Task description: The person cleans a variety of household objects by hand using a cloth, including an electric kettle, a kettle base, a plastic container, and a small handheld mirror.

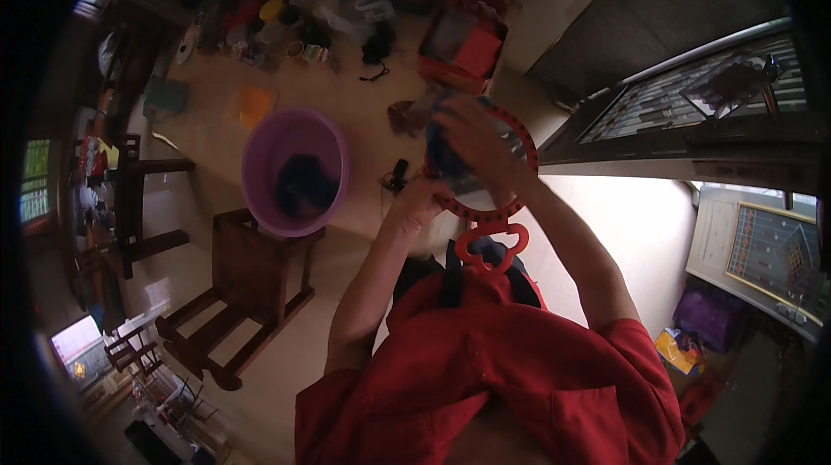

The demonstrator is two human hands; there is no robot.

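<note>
A round mirror [485,196] with a red, dotted rim and a red heart-shaped handle [491,247] is held in front of my body, its handle toward me. My left hand [422,197] is closed on the lower left of the rim. My right hand [472,138] lies over the mirror's face and presses a dark blue cloth [441,151] against it. Motion smears the right fingers, and they cover part of the glass and cloth. To the left stands a purple tub [253,172] with a dark blue bundle of fabric [305,185] inside.
A wooden chair [251,259] stands next to the tub. Bottles and other clutter [294,15] crowd the far floor, beside a red box [467,45]. On the right are a glass-fronted cabinet [692,101] and a purple bag [710,318].
</note>
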